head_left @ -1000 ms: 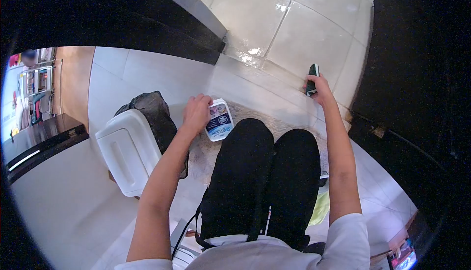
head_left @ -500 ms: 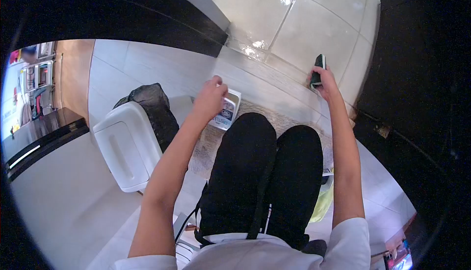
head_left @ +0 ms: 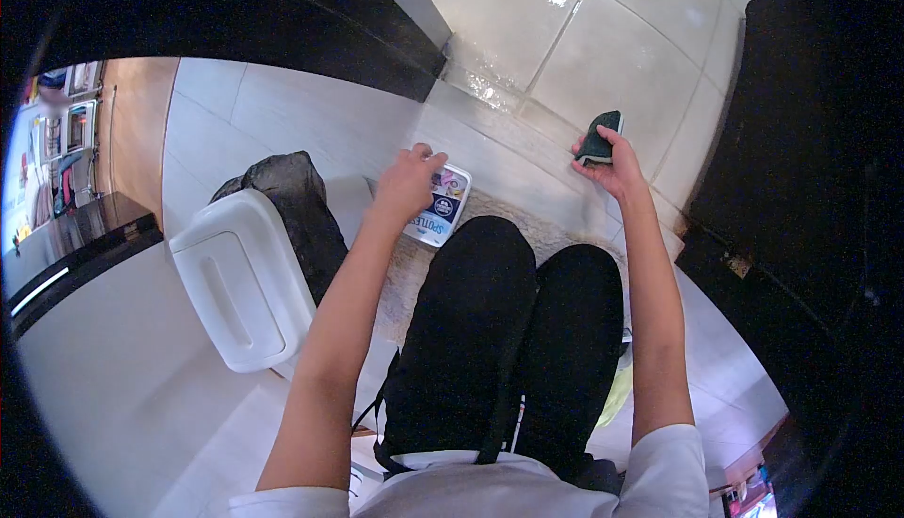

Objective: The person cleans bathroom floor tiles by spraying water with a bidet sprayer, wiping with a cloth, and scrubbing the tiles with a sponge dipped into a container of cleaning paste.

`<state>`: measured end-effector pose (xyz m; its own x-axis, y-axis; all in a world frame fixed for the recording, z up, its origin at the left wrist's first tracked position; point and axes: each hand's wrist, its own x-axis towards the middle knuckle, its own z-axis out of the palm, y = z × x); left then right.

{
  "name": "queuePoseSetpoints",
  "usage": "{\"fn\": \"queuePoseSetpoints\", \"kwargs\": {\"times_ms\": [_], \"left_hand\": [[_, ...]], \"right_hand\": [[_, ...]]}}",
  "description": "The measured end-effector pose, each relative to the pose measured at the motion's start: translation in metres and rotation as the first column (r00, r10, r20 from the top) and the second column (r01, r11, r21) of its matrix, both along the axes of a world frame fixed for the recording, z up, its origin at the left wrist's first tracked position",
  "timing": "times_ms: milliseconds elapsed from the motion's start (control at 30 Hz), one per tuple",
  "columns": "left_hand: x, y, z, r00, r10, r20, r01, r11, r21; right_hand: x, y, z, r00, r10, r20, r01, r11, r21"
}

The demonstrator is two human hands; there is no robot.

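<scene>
My right hand (head_left: 617, 168) grips a scouring sponge (head_left: 601, 136), dark green with a pale edge, which is bent between the thumb and fingers. It is held above the pale tiles beside the floor step. My left hand (head_left: 407, 184) is at the upper left of a small white plastic tub. Its bent fingers and thumb are on the edge of the tub's lid (head_left: 443, 205), which carries a blue-and-white label with partly readable lettering. Part of the lid is hidden under this hand, and the tub's contents are out of sight.
A white lidded bin (head_left: 243, 283) with a black bag (head_left: 299, 212) stands at my left. Wet, shiny tiles (head_left: 603, 56) lie beyond the raised sill (head_left: 490, 137). Dark panels (head_left: 763, 113) flank the opening. A shaggy mat (head_left: 400, 283) lies under my knees.
The tub's lid, tilted with the pale interior showing before, now lies flat over it. My right hand has turned, so more of the sponge's green face shows.
</scene>
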<state>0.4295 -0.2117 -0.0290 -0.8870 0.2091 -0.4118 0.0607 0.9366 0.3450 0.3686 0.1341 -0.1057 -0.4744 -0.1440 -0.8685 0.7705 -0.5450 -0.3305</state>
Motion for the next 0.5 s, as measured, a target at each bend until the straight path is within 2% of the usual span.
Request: {"fn": "queuePoseSetpoints", "kwargs": {"times_ms": [67,200,267,400,500], "left_hand": [[0.000,-0.002,-0.004,1.000,-0.021,-0.024,0.022,0.999,0.034],[-0.001,0.002,-0.003,0.999,0.015,-0.045,-0.013,0.999,0.033],[-0.004,0.003,0.004,0.998,-0.063,-0.016,0.064,0.996,0.062],[0.001,0.008,0.006,0.991,-0.102,-0.081,0.101,0.995,-0.011],[0.001,0.008,0.006,0.999,-0.005,-0.036,0.006,0.999,0.034]], "right_hand": [[0.003,0.001,-0.002,1.000,0.002,-0.031,0.000,0.997,0.074],[0.001,0.008,-0.016,0.998,-0.070,-0.003,0.070,0.996,0.049],[0.001,0.010,-0.014,0.988,-0.149,0.038,0.152,0.985,-0.077],[0.002,0.013,-0.012,0.994,-0.112,0.000,0.112,0.992,-0.054],[0.001,0.006,-0.002,0.996,-0.079,-0.050,0.079,0.997,-0.005]]}}
